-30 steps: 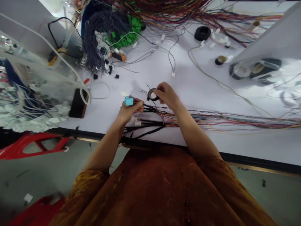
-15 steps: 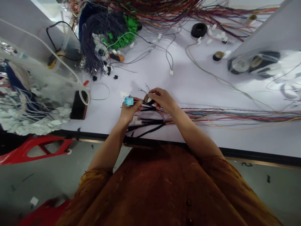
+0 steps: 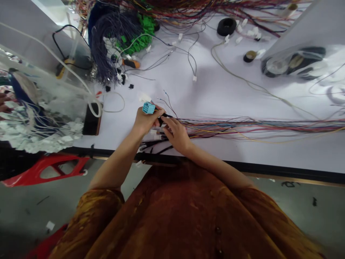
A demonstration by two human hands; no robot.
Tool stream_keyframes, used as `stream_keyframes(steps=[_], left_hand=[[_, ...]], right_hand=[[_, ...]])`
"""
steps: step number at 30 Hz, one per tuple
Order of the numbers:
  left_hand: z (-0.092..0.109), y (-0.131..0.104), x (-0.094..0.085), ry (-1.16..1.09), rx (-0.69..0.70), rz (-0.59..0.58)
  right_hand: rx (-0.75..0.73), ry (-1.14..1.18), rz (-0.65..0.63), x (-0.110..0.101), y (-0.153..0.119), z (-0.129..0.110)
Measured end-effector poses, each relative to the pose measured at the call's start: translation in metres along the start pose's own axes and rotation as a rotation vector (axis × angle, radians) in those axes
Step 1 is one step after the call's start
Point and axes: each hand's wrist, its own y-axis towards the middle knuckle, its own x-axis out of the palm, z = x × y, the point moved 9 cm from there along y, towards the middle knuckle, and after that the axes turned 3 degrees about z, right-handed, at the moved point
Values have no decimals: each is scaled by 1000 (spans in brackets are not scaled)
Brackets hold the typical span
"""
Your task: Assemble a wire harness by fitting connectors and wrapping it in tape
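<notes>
My left hand (image 3: 147, 120) is closed around a wire bundle just behind a light blue connector (image 3: 148, 108), which sticks up over the thumb. My right hand (image 3: 178, 135) lies close on the right, its fingertips at the bundle and on a dark piece that looks like the edge of a black tape roll (image 3: 161, 121), mostly hidden between the hands. From the grip, long coloured wires (image 3: 242, 126) run to the right. Two thin dark wires with blue tips (image 3: 167, 99) point away above the hands. White connectors (image 3: 154, 133) and black-wrapped branches lie below.
A phone (image 3: 91, 120) and a heap of white connectors (image 3: 48, 133) are at left, with part of another person's hand (image 3: 3, 104) at the edge. Grey wires with green connectors (image 3: 142, 36), an orange-handled tool (image 3: 131, 63) and black tape rolls (image 3: 226, 27) lie farther back.
My right hand has moved down and left from above the bundle, and the tape roll it held upright is now mostly hidden. My left hand keeps its grip, slightly higher.
</notes>
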Motion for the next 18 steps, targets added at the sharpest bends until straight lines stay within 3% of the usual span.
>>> stream_keyframes(steps=[3, 6, 8, 10, 12, 15, 18], left_hand=[[3, -7, 3, 51, 55, 2], [20, -22, 11, 231, 337, -16], [34, -38, 22, 377, 592, -57], [39, -50, 30, 470, 746, -106], [35, -49, 25, 435, 707, -63], [15, -39, 4, 242, 459, 78], [4, -35, -2, 151, 388, 120]], right_hand=[[-4, -29, 37, -25, 14, -1], [217, 66, 84, -49, 39, 18], [420, 186, -45, -41, 54, 36], [548, 315, -194, -27, 65, 48], [639, 441, -127, -33, 74, 60], [717, 578, 95, -58, 74, 77], [704, 539, -17, -60, 66, 74]])
